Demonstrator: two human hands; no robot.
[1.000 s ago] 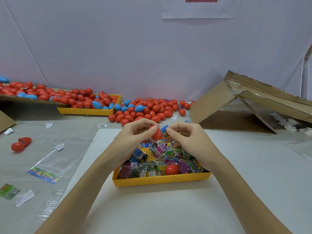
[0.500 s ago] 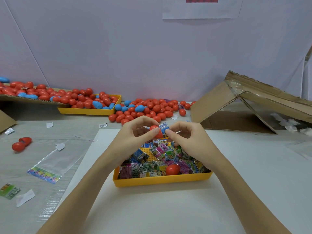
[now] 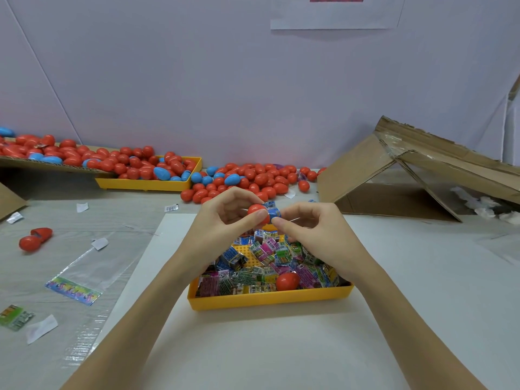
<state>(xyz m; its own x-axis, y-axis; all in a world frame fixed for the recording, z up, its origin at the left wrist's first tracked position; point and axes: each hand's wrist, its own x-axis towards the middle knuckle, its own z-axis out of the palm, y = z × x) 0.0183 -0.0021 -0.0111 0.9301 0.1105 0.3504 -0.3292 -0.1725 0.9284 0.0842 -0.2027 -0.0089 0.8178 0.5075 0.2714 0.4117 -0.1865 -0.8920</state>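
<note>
My left hand (image 3: pixel 222 229) grips a red plastic egg shell (image 3: pixel 257 212) above the near yellow tray (image 3: pixel 270 298). My right hand (image 3: pixel 312 235) pinches a small blue wrapped packet (image 3: pixel 273 211) and holds it against the open side of the shell. Both hands meet just above the far end of the tray, which is filled with several coloured packets (image 3: pixel 267 263) and one red egg (image 3: pixel 287 280).
A second yellow tray (image 3: pixel 149 184) of red and blue eggs stands at the back left, with a loose pile of eggs (image 3: pixel 247 178) beside it. An open red egg (image 3: pixel 35 239) and a clear bag (image 3: pixel 81 274) lie left. A collapsed cardboard box (image 3: pixel 416 175) sits at right.
The packet has been pressed closer into the red shell, and both hands have lifted slightly away from the tray.
</note>
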